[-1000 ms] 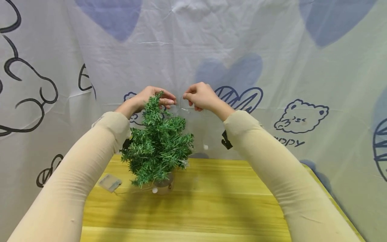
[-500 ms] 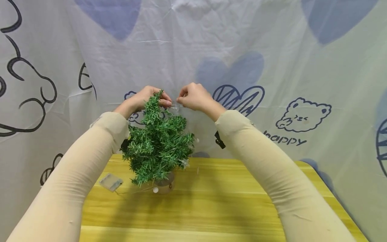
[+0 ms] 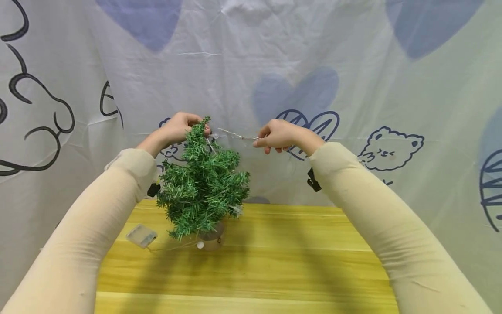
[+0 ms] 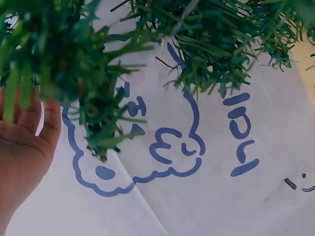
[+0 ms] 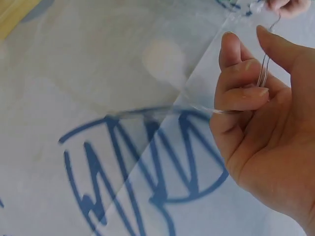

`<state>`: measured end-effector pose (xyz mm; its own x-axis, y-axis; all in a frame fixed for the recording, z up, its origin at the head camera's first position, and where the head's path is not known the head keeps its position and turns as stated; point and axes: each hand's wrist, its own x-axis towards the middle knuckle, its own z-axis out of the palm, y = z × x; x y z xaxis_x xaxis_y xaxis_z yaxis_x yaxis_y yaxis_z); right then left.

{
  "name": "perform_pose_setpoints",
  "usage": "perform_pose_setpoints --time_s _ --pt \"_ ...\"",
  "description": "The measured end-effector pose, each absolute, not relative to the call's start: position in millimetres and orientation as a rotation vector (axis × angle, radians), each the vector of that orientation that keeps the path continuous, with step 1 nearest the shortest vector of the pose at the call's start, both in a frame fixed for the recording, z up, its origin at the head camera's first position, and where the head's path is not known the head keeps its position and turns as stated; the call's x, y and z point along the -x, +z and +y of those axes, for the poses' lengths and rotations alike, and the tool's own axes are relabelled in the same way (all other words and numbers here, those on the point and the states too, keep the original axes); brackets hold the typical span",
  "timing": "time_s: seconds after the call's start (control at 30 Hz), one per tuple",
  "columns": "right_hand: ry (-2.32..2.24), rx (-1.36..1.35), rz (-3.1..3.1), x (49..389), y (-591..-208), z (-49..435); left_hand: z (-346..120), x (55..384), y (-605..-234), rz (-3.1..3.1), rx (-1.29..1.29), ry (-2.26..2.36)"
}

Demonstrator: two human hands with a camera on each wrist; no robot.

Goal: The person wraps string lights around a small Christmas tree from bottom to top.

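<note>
Right hand sits farther right than half a second ago, when it was close beside the left hand; the left hand has shifted slightly left, and the gap between the two is wider.

Backdrop: pale cloth printed with blue hearts and bear faces. Below it, a yellow wood-grain table. Two arms in cream sleeves reach forward over it, one either side of the view.

Green tree stands left of centre on the table, its pot showing under the lower branches. Left hand is at the tree's top, fingers partly behind the tip; the needles hide the fingertips in both the head and left wrist views, so cannot tell whether it grips anything. Right hand is well apart from the branches, fingers curled, holding thin wire that passes between thumb and fingers.

Battery box lies on the table left of the pot; a thin lead runs from it toward the tree.

Wire spans the space between the hands, above and right of the tree. Smallest items: a white bulb in front of the pot, and a blurred pale bulb near the right hand.
</note>
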<state>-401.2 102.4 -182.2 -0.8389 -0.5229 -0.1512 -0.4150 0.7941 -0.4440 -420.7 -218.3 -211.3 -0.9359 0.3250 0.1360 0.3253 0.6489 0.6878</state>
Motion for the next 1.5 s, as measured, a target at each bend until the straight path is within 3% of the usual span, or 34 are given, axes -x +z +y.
perform_pose_setpoints --time_s 0.17,0.33,0.7,0.97,1.13,1.5 --pt "-0.561 0.796 2.727 402.7 -177.2 124.9 -225.8 416.0 -211.5 -2.874 0.546 -1.160" --pt "-0.857 0.842 2.730 399.8 -170.9 129.0 -227.3 412.8 -211.3 -2.888 0.545 -1.168" --pt "-1.497 0.704 2.711 391.2 -161.7 78.3 -213.8 420.2 -201.3 -2.930 0.565 -1.235" --pt "-1.482 0.612 2.754 393.8 -164.9 36.7 -203.5 422.8 -198.3 -2.782 0.599 -1.548" --pt "-1.463 0.632 2.739 390.4 -167.6 20.8 -204.7 423.3 -201.9 -2.807 0.586 -1.488" --pt "-1.353 0.713 2.705 387.3 -164.3 39.2 -215.0 417.5 -190.4 -2.562 0.504 -1.369"
